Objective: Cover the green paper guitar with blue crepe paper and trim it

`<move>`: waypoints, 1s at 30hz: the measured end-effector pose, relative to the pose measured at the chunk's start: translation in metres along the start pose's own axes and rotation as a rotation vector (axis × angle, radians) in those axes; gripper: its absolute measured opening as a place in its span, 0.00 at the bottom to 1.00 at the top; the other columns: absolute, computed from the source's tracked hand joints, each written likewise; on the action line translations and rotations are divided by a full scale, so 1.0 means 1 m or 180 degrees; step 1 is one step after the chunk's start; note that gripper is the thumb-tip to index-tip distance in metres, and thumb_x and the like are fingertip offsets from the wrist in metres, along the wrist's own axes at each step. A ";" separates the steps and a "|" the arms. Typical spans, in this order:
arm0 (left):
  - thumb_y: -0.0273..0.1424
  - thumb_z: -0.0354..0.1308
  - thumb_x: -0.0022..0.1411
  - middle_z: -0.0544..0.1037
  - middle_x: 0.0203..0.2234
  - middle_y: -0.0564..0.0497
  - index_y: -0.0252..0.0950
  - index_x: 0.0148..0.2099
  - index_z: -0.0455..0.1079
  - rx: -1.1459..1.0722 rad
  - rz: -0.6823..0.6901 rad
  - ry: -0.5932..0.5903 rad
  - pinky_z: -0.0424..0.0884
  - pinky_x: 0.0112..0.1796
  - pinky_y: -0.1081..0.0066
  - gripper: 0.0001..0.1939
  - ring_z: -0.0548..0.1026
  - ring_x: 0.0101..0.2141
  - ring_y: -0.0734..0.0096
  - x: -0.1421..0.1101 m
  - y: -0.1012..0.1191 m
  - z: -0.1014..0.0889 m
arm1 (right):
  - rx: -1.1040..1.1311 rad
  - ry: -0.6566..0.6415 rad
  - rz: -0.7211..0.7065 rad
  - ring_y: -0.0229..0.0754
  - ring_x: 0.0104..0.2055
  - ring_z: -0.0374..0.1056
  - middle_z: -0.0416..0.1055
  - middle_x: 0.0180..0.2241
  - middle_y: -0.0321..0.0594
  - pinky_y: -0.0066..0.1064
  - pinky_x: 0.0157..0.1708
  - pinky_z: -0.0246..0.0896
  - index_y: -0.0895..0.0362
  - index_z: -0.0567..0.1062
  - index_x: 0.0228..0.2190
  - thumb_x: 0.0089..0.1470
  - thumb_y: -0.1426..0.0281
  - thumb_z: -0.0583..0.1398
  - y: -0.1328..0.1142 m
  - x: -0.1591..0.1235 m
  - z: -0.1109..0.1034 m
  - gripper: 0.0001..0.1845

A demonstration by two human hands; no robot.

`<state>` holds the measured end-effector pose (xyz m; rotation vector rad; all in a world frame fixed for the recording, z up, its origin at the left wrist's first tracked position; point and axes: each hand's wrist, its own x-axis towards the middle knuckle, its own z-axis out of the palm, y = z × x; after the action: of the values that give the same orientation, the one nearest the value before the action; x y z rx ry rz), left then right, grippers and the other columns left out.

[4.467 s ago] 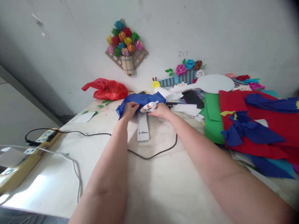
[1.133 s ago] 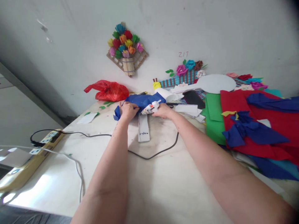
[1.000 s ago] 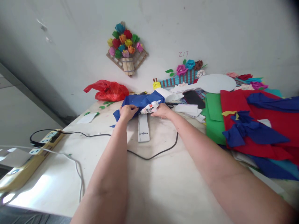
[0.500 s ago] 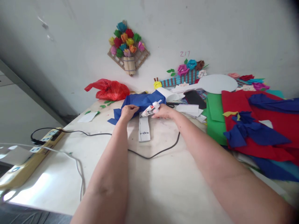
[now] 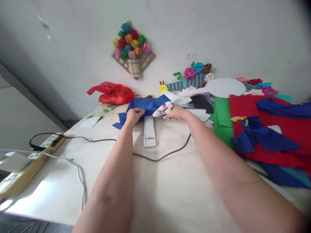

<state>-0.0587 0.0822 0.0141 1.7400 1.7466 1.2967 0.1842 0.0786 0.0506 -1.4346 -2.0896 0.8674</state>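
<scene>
My left hand (image 5: 133,115) is closed on a crumpled piece of blue paper (image 5: 145,105) at the far side of the table. My right hand (image 5: 178,113) grips a white glue gun (image 5: 162,110), whose nozzle points left toward the blue paper. The gun's black cord (image 5: 167,154) trails back across the table. A white cardboard strip (image 5: 149,132) lies flat just below both hands.
A yellow power strip (image 5: 26,163) with plugged cables sits at the left edge. A red plastic bag (image 5: 111,93) lies by the wall. Red, green and blue paper sheets (image 5: 257,129) and a blue bow (image 5: 255,137) fill the right side. Paper flower crafts (image 5: 131,48) hang on the wall.
My right hand has drawn the glue gun a little to the right, away from the blue paper. My left hand keeps its hold; the paper's left corner has spread out on the table.
</scene>
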 end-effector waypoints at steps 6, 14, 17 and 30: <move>0.43 0.61 0.46 0.72 0.19 0.54 0.35 0.29 0.77 0.0072 -0.0082 0.0090 0.60 0.28 0.71 0.15 0.66 0.24 0.71 0.000 0.006 0.000 | -0.0553 0.0286 0.0366 0.39 0.24 0.68 0.73 0.27 0.41 0.25 0.20 0.62 0.61 0.76 0.34 0.41 0.64 0.67 0.004 0.005 0.001 0.17; 0.43 0.61 0.45 0.72 0.20 0.53 0.35 0.30 0.76 -0.0067 -0.0045 0.0066 0.60 0.29 0.72 0.16 0.66 0.25 0.71 0.000 0.005 0.001 | -0.1140 0.0699 0.0147 0.46 0.43 0.72 0.75 0.41 0.44 0.28 0.42 0.64 0.58 0.76 0.39 0.41 0.59 0.66 0.009 0.011 0.007 0.23; 0.43 0.61 0.45 0.71 0.19 0.54 0.35 0.29 0.76 -0.0089 -0.0041 0.0068 0.59 0.28 0.72 0.16 0.66 0.24 0.71 0.000 0.004 0.002 | -0.1298 0.0703 0.0188 0.47 0.44 0.72 0.75 0.41 0.45 0.28 0.41 0.64 0.58 0.77 0.39 0.42 0.57 0.65 0.008 0.011 0.009 0.24; 0.43 0.61 0.45 0.70 0.18 0.54 0.35 0.30 0.76 -0.0120 -0.0046 0.0053 0.59 0.27 0.72 0.16 0.64 0.23 0.72 0.000 0.004 0.002 | -0.1400 0.0478 0.0165 0.45 0.41 0.72 0.76 0.39 0.42 0.26 0.38 0.64 0.56 0.78 0.38 0.41 0.60 0.65 0.011 0.013 0.005 0.21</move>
<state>-0.0547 0.0817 0.0167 1.6977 1.7292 1.3330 0.1835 0.0922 0.0397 -1.7162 -2.2220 0.3095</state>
